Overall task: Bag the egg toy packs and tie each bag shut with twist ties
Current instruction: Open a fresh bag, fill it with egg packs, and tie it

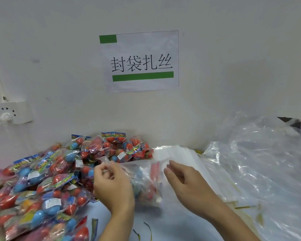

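Two hands on clear bag [142, 173]: left hand [111, 185] pinches mouth, 9 o'clock; right hand [186, 181] pinches film, 3 o'clock. Light, floppy, slippery; grip rim.

Clear bag [146, 178] blurs the pack inside.

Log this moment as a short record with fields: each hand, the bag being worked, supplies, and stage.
left hand: pinches the mouth of the clear bag
right hand: fingers on the bag's other edge, grip unclear
bag contents: red and blue egg toys inside
unbagged stock: egg toy packs heaped on the left
spare bags: flat stack behind the hands
twist ties: loose on the table, near edge
wall sign: above the pile
stage: bag not yet tied
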{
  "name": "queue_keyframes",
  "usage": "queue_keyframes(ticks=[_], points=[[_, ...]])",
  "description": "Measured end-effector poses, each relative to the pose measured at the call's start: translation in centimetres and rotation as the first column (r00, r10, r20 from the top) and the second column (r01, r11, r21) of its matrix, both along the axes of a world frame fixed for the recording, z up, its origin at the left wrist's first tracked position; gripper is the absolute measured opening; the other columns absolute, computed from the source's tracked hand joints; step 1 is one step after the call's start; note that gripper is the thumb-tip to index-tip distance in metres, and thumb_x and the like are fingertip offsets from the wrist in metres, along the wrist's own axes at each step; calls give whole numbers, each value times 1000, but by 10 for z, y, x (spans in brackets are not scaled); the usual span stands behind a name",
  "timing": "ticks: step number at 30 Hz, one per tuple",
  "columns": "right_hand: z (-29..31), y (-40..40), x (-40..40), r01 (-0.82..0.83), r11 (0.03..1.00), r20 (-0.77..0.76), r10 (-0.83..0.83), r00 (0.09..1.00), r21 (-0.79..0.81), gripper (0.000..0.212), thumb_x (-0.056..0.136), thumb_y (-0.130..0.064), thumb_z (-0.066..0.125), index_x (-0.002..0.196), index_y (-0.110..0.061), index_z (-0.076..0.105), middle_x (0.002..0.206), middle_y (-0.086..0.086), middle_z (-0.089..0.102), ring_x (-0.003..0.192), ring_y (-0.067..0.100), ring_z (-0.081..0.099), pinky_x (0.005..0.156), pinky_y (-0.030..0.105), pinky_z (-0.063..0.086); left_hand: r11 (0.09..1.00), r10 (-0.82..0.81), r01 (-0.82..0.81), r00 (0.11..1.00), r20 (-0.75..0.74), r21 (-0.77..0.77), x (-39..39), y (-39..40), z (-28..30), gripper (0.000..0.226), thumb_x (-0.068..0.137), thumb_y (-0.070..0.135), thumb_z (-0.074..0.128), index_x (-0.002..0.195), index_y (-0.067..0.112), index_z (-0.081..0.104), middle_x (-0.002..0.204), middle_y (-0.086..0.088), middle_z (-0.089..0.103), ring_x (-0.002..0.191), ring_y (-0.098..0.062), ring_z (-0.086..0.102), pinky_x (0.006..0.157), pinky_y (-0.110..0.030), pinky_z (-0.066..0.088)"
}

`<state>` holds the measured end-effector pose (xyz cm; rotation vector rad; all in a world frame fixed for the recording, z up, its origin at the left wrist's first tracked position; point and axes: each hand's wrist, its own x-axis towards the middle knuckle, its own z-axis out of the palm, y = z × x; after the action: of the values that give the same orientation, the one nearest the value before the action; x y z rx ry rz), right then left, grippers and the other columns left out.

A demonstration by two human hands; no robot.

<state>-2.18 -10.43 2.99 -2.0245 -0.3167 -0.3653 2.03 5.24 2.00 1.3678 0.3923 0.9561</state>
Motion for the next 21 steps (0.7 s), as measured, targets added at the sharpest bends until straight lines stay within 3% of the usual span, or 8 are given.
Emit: queue_keyframes(ticks=[2, 3, 6, 10, 12, 15, 18, 21], points=[[2, 2, -2, 85, 995, 131, -91, 987, 44, 24, 101, -27, 56, 119, -22, 71, 108, -27, 66, 104, -5, 64, 91, 11, 49, 999, 33, -33, 999, -7, -19, 0, 2, 0, 21, 100, 21, 51, 80, 14, 49, 38, 10, 49, 39, -2, 46, 50, -28, 34], [3, 3, -2, 122, 989, 217, -137, 966, 82, 22, 99, -22, 59, 116, -21, 73, 105, -30, 69, 102, -5, 66, 86, 7, 49, 999, 35, -35, 999, -6, -23, 0, 3, 1, 22, 100, 21, 50, 79, 14, 49, 39, 13, 51, 40, -1, 47, 50, -28, 33], [2, -5, 0, 262, 957, 270, -286, 919, 121, 26, 92, -23, 68, 117, -30, 68, 113, -28, 66, 107, -6, 60, 92, 19, 51, 1000, 12, -12, 1000, -6, -29, -1, 1, 2, 25, 100, 19, 50, 76, 21, 46, 41, 13, 53, 39, -1, 48, 49, -28, 34], [-9, -18, 3, 163, 986, -169, -164, 972, -20, 108, 75, -60, 77, 158, -38, 12, 153, -26, 24, 146, 2, 25, 115, 23, 23, 999, -12, 12, 1000, -3, -53, 0, 1, 2, 25, 100, 19, 51, 76, 20, 46, 39, 10, 51, 37, -2, 47, 47, -27, 34], [-16, -16, 6, 121, 983, -269, -154, 951, -136, 125, 69, -62, 81, 159, -39, -4, 150, -19, 35, 140, 9, 36, 114, 29, 28, 998, -27, 26, 1000, -7, -56, -1, 1, 2, 23, 100, 18, 51, 77, 17, 47, 39, 15, 51, 38, -2, 47, 49, -28, 34], [-24, -13, 14, 243, 931, -216, -305, 927, -274, 100, 74, -54, 82, 154, -36, 24, 109, -20, 61, 107, 6, 53, 103, 36, 35, 996, -68, 67, 998, -14, -56, -2, -2, 3, 24, 99, 17, 52, 75, 14, 47, 37, 14, 49, 36, -1, 47, 50, -28, 34], [-27, -17, 17, 304, 941, -124, -323, 938, -152, 14, 81, -33, 80, 94, -27, 77, 76, -17, 71, 83, -2, 64, 93, 30, 50, 994, -100, 100, 995, -16, -49, -2, -4, 2, 26, 98, 15, 52, 73, 12, 46, 34, 11, 46, 32, -2, 44, 42, -25, 36], [-24, -18, 16, 332, 942, 41, -334, 942, 59, 23, 87, -17, 74, 64, -17, 69, 65, -13, 68, 67, 1, 61, 64, 10, 45, 995, -91, 90, 996, -21, -53, 1, -1, 1, 24, 96, 14, 54, 73, 13, 46, 39, 8, 46, 37, -6, 40, 45, -25, 38]])
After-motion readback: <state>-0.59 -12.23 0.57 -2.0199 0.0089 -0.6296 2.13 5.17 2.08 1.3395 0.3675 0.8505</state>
